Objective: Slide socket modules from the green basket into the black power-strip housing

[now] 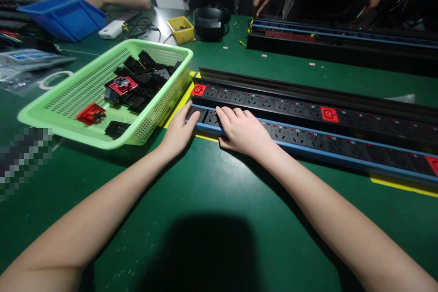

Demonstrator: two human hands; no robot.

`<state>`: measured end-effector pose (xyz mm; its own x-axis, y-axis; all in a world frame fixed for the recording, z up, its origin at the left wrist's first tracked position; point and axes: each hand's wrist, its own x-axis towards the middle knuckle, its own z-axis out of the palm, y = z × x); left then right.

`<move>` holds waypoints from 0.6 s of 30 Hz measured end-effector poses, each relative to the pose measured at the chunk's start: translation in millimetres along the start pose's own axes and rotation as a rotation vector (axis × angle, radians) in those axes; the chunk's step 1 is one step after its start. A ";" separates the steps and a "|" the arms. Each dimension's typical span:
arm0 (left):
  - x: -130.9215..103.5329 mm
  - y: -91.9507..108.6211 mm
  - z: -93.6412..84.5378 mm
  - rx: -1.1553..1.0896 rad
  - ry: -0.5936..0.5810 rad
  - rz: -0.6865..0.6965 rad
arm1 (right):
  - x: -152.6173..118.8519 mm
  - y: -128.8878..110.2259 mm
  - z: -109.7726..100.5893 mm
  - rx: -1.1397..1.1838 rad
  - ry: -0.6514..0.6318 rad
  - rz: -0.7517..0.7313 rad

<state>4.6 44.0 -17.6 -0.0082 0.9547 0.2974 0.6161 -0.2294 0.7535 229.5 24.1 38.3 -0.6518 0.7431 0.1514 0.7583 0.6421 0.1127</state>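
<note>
A long blue-edged power strip [306, 139] with black socket modules lies across the bench. My left hand [178, 131] is closed around its left end, thumb over the end socket. A little to the right, my right hand [242, 130] grips the same strip, fingers on top of the sockets and thumb at the front edge. Both palms hide part of the modules. Just behind runs a second strip [268, 101] with black sockets and a red socket [330, 114]. To the left stands a green basket [80, 139] holding loose black socket modules [145, 84] and a few red ones [91, 113].
A blue bin [71, 20], a yellow bin [181, 30] and a black round container [211, 25] stand at the back. Across the bench, a person's hand [263, 0] touches another long black strip housing [325, 48]. Plastic bags [27, 66] lie at far left.
</note>
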 end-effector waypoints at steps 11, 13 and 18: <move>1.2 5.2 -6.0 0.068 0.006 0.009 | -0.5 -0.8 -0.6 0.012 -0.001 0.006; -0.3 6.9 -5.5 0.091 0.028 0.036 | -0.6 -0.6 -0.8 0.012 0.001 0.007; -3.8 10.2 -7.0 0.229 0.005 0.119 | -0.4 -1.0 -1.8 0.020 -0.006 0.010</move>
<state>5.4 36.8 -7.0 0.0708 0.9225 0.3794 0.7750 -0.2903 0.5614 229.1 22.8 39.9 -0.6440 0.7509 0.1463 0.7647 0.6379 0.0916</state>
